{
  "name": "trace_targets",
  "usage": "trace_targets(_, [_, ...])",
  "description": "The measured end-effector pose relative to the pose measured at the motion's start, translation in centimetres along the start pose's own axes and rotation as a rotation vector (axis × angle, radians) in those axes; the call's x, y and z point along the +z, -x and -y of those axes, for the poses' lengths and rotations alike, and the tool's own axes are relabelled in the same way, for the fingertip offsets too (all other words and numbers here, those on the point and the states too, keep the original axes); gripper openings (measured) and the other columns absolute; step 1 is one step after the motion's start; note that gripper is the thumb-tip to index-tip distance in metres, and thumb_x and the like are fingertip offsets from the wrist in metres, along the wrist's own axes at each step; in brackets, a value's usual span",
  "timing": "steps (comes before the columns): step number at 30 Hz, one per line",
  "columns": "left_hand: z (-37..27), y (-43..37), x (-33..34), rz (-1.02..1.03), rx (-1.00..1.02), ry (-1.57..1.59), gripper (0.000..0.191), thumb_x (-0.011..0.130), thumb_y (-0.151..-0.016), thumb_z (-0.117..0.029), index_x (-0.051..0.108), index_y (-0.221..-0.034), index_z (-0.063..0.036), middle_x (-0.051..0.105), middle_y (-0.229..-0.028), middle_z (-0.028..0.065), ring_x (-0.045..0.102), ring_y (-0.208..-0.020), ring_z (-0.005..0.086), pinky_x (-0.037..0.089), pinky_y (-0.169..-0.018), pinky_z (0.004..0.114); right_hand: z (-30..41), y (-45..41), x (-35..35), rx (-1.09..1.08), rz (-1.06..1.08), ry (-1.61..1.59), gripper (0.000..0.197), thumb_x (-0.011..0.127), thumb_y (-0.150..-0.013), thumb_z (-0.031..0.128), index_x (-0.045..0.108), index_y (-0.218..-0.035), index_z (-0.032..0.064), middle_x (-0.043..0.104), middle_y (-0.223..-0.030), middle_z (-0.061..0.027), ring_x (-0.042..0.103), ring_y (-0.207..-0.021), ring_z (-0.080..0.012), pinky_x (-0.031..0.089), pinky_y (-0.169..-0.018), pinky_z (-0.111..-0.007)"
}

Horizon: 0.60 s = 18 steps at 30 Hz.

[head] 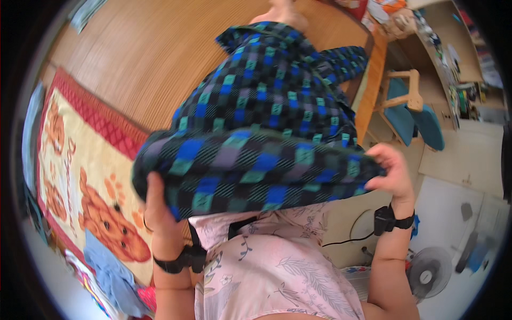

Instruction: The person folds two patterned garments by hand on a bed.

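Observation:
A checked garment [264, 84] in dark blue, green and black is stretched out before me, and one sleeve [346, 62] spreads to the far right. Its near edge is folded up into a thick band [248, 172] held above my lap. My left hand [158, 200] grips the band's left end, thumb on top and the other fingers hidden behind the cloth. At the right end, my right hand [386, 170] pinches the corner between thumb and fingers. The garment's far end rests on a slatted bamboo mat [140, 72].
A bare foot [284, 14] shows beyond the garment. To the left lies a cream and red blanket [108, 200] with printed dogs, and a blue cloth [114, 272] near it. On the right are a wooden bed edge [372, 88], a teal-seated chair [404, 108] and an electric fan [426, 276].

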<state>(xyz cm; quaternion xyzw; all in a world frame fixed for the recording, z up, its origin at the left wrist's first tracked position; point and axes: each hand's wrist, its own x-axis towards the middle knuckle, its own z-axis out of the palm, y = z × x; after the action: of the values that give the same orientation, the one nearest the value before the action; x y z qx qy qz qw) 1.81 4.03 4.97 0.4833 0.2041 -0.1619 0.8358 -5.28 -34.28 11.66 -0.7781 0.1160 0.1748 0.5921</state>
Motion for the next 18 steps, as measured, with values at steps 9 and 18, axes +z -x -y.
trace_targets(9, [-0.2, -2.2, -7.7, -0.226, 0.705, -0.406, 0.057, 0.052, -0.089, -0.012, 0.029, -0.139, 0.0003, 0.039, -0.136, 0.014, 0.041, -0.121, 0.0266, 0.028, -0.105, 0.039, -5.6, 1.5, -1.9, -0.175, -0.03, 0.818, 0.026, 0.068, -0.065, 0.013, 0.058, -0.087, 0.004, 0.059, -0.086, -0.0109, 0.057, -0.085, -0.031, 0.046, -0.073, -0.037])
trace_targets(18, [-5.7, -2.2, -3.0, -0.017, 0.83, -0.542, 0.059, 0.053, -0.086, -0.018, 0.032, -0.137, 0.0051, 0.037, -0.136, 0.0203, 0.042, -0.121, 0.0335, 0.033, -0.101, 0.044, -4.1, 6.0, -8.7, 0.097, 0.074, -0.076, 0.019, 0.064, -0.078, 0.005, 0.058, -0.095, -0.0012, 0.059, -0.083, -0.0014, 0.053, -0.079, -0.0083, 0.044, -0.072, -0.026])
